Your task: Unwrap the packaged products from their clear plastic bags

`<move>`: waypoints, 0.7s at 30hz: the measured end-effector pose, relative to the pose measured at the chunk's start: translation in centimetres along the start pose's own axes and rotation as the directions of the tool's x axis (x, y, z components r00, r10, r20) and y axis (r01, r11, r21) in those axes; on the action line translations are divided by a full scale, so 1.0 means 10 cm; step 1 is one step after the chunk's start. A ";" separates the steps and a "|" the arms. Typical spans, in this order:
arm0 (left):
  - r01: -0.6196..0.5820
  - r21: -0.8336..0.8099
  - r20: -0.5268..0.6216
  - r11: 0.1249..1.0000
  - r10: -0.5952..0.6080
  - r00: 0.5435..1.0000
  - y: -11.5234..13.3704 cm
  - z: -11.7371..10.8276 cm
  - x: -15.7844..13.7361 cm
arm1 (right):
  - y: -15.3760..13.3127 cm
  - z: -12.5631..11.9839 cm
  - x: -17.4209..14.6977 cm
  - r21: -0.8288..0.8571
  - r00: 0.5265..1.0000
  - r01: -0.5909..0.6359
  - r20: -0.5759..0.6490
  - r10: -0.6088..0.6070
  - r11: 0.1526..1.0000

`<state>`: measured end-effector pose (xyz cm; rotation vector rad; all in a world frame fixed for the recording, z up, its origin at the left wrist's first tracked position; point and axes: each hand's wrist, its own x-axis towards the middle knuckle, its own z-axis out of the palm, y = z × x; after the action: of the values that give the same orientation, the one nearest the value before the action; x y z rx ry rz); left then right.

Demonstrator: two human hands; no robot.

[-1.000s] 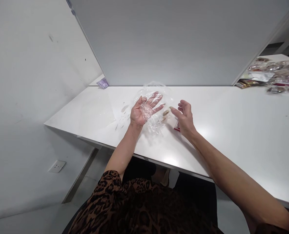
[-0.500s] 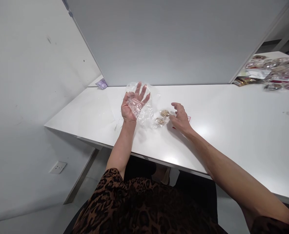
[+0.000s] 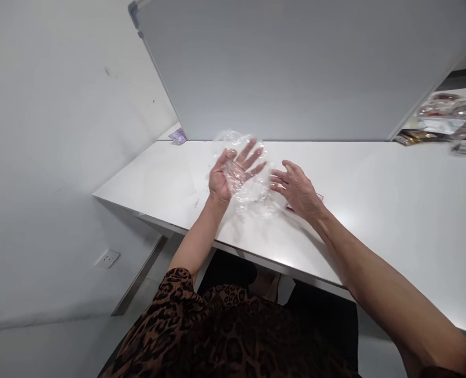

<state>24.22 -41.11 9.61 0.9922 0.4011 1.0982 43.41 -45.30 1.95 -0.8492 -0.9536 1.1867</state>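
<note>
A crinkled clear plastic bag (image 3: 243,197) covers the palm and fingers of my left hand (image 3: 235,173). Its fingers are spread and show through the film, while the thumb rests at the bag's near side and keeps hold of it. My right hand (image 3: 298,189) hovers just to the right of the bag, fingers bent and apart, with nothing seen in them. Partly under that hand lies a flat white piece with a red edge (image 3: 290,208). The small golden-brown items from earlier cannot be made out now behind the plastic.
A grey panel (image 3: 288,79) stands along the back edge of the white table (image 3: 394,226). A small purple packet (image 3: 178,136) lies at the panel's left foot. Several wrapped items (image 3: 453,118) are heaped at the far right. The wall (image 3: 52,157) borders the left.
The view has swung slightly left. The plastic bag and my left hand have come closer to my right hand. The golden-brown items have gone from sight behind the plastic.
</note>
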 end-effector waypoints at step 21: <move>-0.162 0.054 -0.864 0.985 0.127 0.487 1.27 -2.37 -0.32 | 0.01 -0.03 -0.04 -0.003 0.996 -0.067 -0.051 0.067 0.998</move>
<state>-1.00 -31.54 6.90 0.3429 1.1375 1.7346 43.64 -45.70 1.65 -0.9178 -0.8927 1.2149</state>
